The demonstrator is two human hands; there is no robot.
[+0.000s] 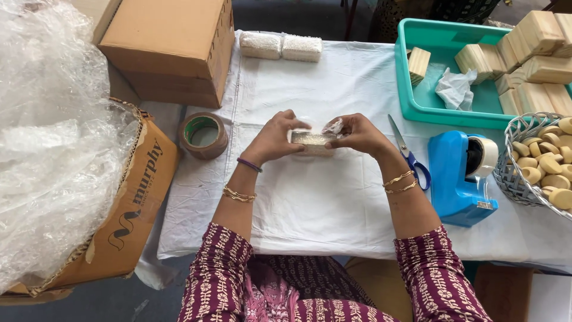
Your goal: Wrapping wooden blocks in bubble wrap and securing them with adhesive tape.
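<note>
My left hand [274, 138] and my right hand [357, 135] together hold a small rectangular block wrapped in bubble wrap [311, 139] just above the white cloth [322, 197] that covers the table. The left fingers grip its left end. With the thumb and fingers of the right hand I pinch a loose flap of wrap at its right end.
Two wrapped blocks [280, 46] lie at the far edge. A teal tray [417, 101] holds wooden blocks and crumpled paper. Scissors [408, 154], a blue tape dispenser [459, 179], a wire basket of round pieces [545, 161], a tape roll [203, 135], cardboard boxes [173, 48] and bubble wrap [53, 131] surround me.
</note>
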